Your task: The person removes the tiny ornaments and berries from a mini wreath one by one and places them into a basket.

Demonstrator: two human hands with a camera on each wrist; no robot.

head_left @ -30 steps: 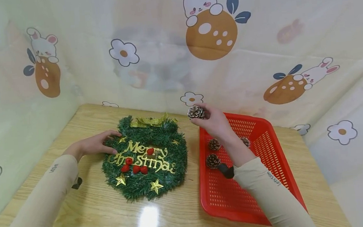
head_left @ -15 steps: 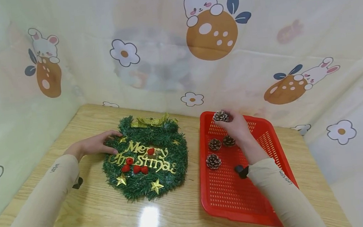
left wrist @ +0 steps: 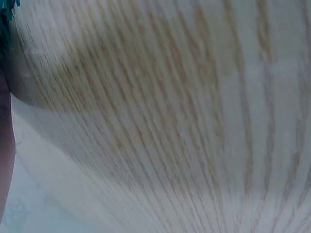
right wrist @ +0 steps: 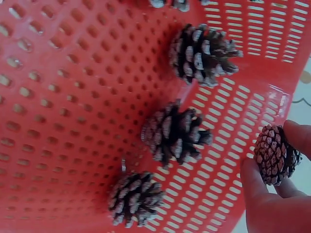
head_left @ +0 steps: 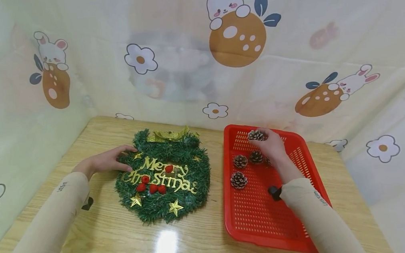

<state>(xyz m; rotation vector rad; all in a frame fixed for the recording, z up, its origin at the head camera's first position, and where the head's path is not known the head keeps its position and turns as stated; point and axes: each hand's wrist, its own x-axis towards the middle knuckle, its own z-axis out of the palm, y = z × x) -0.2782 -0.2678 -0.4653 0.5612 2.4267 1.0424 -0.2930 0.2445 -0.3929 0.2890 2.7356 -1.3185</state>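
Note:
My right hand pinches a brown pine cone with pale-tipped scales between thumb and fingers, over the far end of a red plastic basket. In the right wrist view the held pine cone is near the slotted basket wall. Several other pine cones lie on the basket's floor. At the left, my left hand rests with relaxed fingers at the edge of a green wreath. That wreath carries gold "Merry Christmas" lettering, gold stars and red berries.
Basket and wreath share a light wood-grain table, with a strip of tabletop between them. A pale curtain printed with rabbits and flowers surrounds the table at the back and sides. The left wrist view holds mostly blurred wood-grain tabletop.
My right hand has carried the pine cone rightward from above the basket's far left corner, then slightly lower and nearer over the basket. My left hand has stayed at the wreath.

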